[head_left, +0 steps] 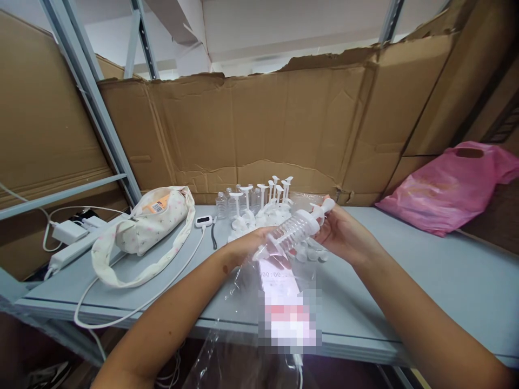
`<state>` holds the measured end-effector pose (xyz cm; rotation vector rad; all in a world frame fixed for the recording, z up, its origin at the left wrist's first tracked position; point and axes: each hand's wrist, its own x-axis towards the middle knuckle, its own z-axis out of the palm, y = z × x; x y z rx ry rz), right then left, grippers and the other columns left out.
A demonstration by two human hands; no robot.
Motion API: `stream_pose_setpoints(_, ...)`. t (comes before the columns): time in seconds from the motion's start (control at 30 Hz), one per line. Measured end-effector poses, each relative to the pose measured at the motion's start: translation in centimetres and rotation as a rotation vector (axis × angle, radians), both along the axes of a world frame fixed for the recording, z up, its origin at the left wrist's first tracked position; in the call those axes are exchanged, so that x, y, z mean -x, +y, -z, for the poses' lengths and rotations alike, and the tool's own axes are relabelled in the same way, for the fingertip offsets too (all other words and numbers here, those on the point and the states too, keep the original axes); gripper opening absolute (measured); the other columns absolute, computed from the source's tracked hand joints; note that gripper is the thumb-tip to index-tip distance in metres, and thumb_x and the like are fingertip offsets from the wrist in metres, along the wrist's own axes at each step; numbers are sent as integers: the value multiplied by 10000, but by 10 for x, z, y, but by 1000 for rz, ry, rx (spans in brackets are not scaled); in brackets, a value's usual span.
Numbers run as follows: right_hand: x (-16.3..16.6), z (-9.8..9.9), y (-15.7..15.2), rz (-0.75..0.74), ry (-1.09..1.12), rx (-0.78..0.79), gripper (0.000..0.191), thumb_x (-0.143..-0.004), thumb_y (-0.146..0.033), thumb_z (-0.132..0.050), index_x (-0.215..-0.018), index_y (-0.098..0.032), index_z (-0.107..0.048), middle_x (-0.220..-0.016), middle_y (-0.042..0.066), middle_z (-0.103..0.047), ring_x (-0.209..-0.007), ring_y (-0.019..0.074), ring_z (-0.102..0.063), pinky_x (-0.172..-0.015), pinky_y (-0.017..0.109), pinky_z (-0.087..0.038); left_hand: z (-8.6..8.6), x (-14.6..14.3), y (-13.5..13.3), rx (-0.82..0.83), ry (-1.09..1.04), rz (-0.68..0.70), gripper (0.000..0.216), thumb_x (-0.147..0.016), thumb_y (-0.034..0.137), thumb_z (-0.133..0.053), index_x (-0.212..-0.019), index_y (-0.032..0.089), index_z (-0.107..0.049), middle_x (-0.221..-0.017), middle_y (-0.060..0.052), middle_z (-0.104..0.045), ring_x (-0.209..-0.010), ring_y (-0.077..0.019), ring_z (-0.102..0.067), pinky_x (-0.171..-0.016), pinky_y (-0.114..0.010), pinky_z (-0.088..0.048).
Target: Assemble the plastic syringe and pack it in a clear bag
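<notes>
My right hand (339,233) is closed around the white pump head (323,209) of a clear ribbed pump bottle (290,231), which is tilted with its base toward the lower left. My left hand (252,242) is closed at the other end, gripping a clear plastic bag (237,302) by its upper part; its fingertips are partly hidden behind the bottle. The bag hangs down past the table edge. Beyond my hands stand several white pump tops (247,202) and clear ribbed bottles (221,205). Several small white caps (310,253) lie below the bottle.
A lit phone (279,281) showing a timer lies behind the bag, with a cable attached. On the left are a floral pouch (156,219), a small white device (203,221) and a power strip (79,251). A pink plastic bag (446,189) sits far right, before cardboard walls (259,124).
</notes>
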<state>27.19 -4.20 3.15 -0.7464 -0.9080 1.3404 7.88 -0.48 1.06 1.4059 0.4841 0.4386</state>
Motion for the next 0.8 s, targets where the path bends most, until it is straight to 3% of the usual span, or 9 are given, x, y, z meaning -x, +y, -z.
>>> stream_pose_setpoints(0.2,-8,-1,2,20,-66,49,356,-724,-513,-633,-598,-206,-504,-466,-67,-412,-408,85,-350,-416,228,-323,1,5,1,-19,-66,-44,251,-703,340,-699,-830,155,-586,-841,-56,-622,-643,-109,-578,-630,-273,-469)
stream_pose_setpoints(0.43,2,-1,-6,-47,-151,19,376,-708,-537,-645,-607,-189,-544,-477,-58,-433,-441,81,-378,-455,222,-334,3,0,-1,38,-98,-156,213,-680,261,-703,-815,161,-571,-739,-6,-595,-582,-76,-538,-565,-211,-382)
stream_pose_setpoints(0.67,14,0,-17,-18,-438,-155,387,-700,-564,-633,-631,-185,-600,-555,-15,-532,-526,112,-461,-509,242,-365,8,-7,-4,98,-143,-179,181,-667,179,-675,-818,166,-577,-725,-17,-615,-604,-98,-556,-622,-238,-407)
stream_pose_setpoints(0.8,15,2,-16,3,-499,-186,413,-733,-592,-578,-580,-208,-576,-522,-11,-531,-511,130,-456,-492,255,-357,7,-7,-5,154,-162,-110,228,-726,325,-633,-879,157,-634,-868,-82,-654,-701,-154,-583,-702,-301,-438)
